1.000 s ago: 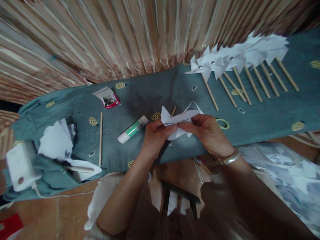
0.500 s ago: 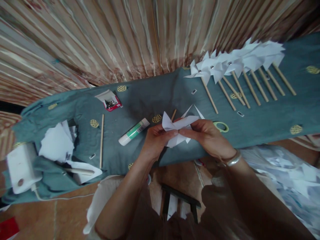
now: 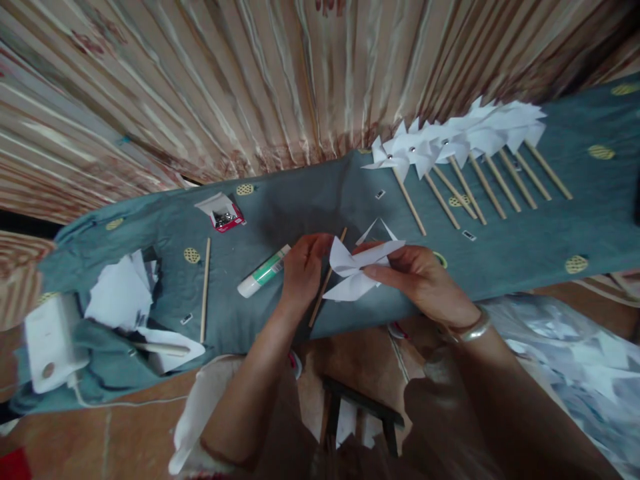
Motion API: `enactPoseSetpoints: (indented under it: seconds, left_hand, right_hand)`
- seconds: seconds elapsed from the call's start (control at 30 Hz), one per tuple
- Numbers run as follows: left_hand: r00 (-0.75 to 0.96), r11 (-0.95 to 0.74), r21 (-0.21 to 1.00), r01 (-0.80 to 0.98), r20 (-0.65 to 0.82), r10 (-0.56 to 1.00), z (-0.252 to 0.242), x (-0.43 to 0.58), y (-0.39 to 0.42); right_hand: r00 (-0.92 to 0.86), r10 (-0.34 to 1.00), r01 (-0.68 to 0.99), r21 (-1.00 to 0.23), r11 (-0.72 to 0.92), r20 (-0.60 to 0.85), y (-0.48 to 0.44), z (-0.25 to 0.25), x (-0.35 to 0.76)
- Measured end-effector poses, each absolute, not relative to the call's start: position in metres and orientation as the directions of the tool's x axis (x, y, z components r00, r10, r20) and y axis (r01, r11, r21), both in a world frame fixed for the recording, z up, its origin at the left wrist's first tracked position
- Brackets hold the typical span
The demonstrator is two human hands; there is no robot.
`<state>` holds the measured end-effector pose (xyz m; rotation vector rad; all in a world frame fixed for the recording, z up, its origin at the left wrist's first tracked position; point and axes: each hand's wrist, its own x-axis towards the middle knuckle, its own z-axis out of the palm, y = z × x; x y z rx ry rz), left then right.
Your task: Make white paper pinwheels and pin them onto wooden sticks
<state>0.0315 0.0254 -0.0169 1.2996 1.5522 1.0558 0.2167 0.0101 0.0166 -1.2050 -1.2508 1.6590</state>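
Observation:
My right hand (image 3: 417, 277) pinches a white paper pinwheel (image 3: 357, 263) with folded blades, thumb on top near its middle and fingers behind. At the pinwheel's left edge is my left hand (image 3: 304, 270), its fingers bent together and the fingertips at the upper left blade, partly hidden. Under the hands a wooden stick (image 3: 320, 307) lies on the cloth. Left of my left hand lies a green and white glue stick (image 3: 263, 272). White paper points (image 3: 377, 230) show just beyond the pinwheel, and a roll of light green tape (image 3: 441, 260) is mostly hidden behind my right hand.
Finished pinwheels on sticks (image 3: 465, 143) lie in a row at the back right. An opened red box of metal pins (image 3: 225, 217), another wooden stick (image 3: 205, 290), stacked paper (image 3: 123, 290) and a white power strip (image 3: 53, 343) are on the left. A dark stool (image 3: 363, 400) stands below.
My left hand has moved from the pinwheel's middle out to its left edge. The right hand still holds the pinwheel, whose lower left blade now shows spread out. The view has shifted slightly.

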Motion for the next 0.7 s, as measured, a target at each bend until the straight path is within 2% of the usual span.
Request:
enactPoseSetpoints:
  seconds: [0.07,0.13,0.2,0.3,0.4,0.5,0.6,0.7]
  left_hand:
    - [-0.011,0.0,0.836,0.548,0.008,1.0,-0.024,0.033,0.027]
    - [0.086,-0.085,0.725,0.683,0.036,0.996,-0.028,0.034,0.027]
    - [0.121,-0.119,0.686,0.718,0.045,0.992,-0.029,0.036,0.026]
    - [0.091,-0.086,0.728,0.68,0.032,0.995,-0.028,0.037,0.025]
    - [0.034,0.001,0.848,0.529,-0.022,0.999,-0.023,0.04,0.023]
    - [0.04,0.107,0.968,0.226,-0.119,0.992,-0.015,0.044,0.018]
    - [0.057,0.271,0.961,-0.047,-0.268,0.962,-0.005,0.047,0.011]
    - [0.105,0.36,0.906,-0.224,-0.345,0.933,0.002,0.049,0.004]
  right_hand:
    - [-0.303,0.924,0.027,-0.972,-0.236,-0.232,0.007,0.019,0.22]
    - [-0.307,0.932,0.063,-0.982,-0.18,-0.191,0.004,0.019,0.223]
    - [-0.312,0.937,0.133,-0.984,-0.122,-0.159,0.002,0.017,0.226]
    - [-0.308,0.941,0.274,-0.96,-0.052,-0.139,0.0,0.016,0.23]
    - [-0.279,0.956,0.327,-0.945,0.008,-0.088,-0.002,0.018,0.233]
    - [-0.226,0.974,0.322,-0.945,0.05,-0.026,-0.007,0.023,0.234]
    - [-0.174,0.985,0.336,-0.939,0.073,0.014,-0.014,0.027,0.235]
    - [-0.158,0.984,0.34,-0.931,0.131,0.08,-0.019,0.032,0.234]
